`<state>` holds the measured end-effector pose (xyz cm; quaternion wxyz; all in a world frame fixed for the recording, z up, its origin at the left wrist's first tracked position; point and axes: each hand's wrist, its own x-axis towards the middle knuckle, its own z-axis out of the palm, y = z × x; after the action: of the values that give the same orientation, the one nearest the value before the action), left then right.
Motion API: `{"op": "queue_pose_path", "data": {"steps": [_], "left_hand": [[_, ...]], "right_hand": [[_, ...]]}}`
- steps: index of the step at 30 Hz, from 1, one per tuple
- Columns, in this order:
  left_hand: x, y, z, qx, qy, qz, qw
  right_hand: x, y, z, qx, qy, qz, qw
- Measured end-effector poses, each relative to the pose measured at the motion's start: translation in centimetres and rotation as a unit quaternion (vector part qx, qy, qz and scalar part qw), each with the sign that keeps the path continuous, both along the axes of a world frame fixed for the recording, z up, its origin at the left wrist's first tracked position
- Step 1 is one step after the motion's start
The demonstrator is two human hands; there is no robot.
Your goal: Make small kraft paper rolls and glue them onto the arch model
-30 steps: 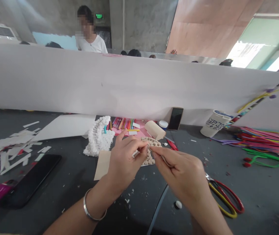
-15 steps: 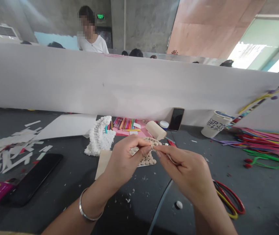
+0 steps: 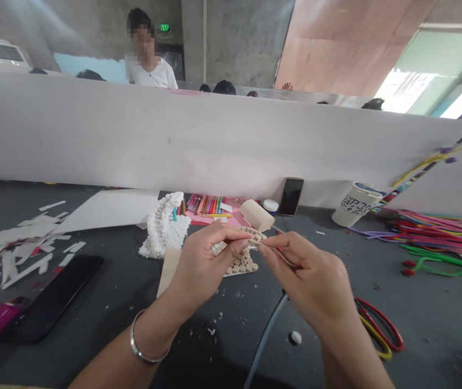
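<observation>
Pinching a narrow strip of beige paper-like material [image 3: 255, 243], the left hand [image 3: 201, 262] and right hand [image 3: 314, 275] each show a grip clamped on it, thumb against forefinger; the strip spans the short gap between them, above the dark grey worktop [image 3: 425, 313]. Clock directions are read from the strip. At seven o'clock, partly covered by the left hand, lies a flat panel studded with round beige coils [image 3: 242, 266]. At twelve stands a beige cardboard tube [image 3: 257, 215], tilted; near nine, a knobbly white structure [image 3: 164, 229]; at four, red-and-yellow scissor handles [image 3: 396, 335].
</observation>
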<state>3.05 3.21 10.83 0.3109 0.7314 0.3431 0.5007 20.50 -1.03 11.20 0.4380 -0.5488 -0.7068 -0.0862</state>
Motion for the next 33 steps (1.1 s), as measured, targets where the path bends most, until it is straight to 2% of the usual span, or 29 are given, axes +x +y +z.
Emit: {"op": "queue_pose_path", "data": {"steps": [4,12,18,24,29,33], "left_hand": [[0.1,0.0,0.0,0.006,0.002,0.017,1.0],[0.1,0.0,0.3,-0.056,-0.018,-0.015,0.998],[0.2,0.3,0.3,-0.108,-0.051,-0.055,0.991],[0.4,0.6,-0.1,-0.165,-0.104,-0.132,0.972],[0.5,0.4,-0.3,-0.158,-0.123,-0.109,0.974],[0.4,0.3,-0.4,-0.14,-0.105,-0.073,0.982]], "right_hand": [[0.0,-0.2,0.1,-0.006,-0.007,0.021,1.0],[0.1,-0.5,0.3,0.012,-0.019,0.042,0.999],[0.0,-0.5,0.3,0.012,-0.016,0.062,0.998],[0.1,-0.1,-0.7,0.011,0.022,0.071,0.997],[0.1,0.0,-0.7,-0.017,0.037,0.055,0.998],[-0.2,-0.1,-0.3,-0.002,0.049,0.026,0.998]]}}
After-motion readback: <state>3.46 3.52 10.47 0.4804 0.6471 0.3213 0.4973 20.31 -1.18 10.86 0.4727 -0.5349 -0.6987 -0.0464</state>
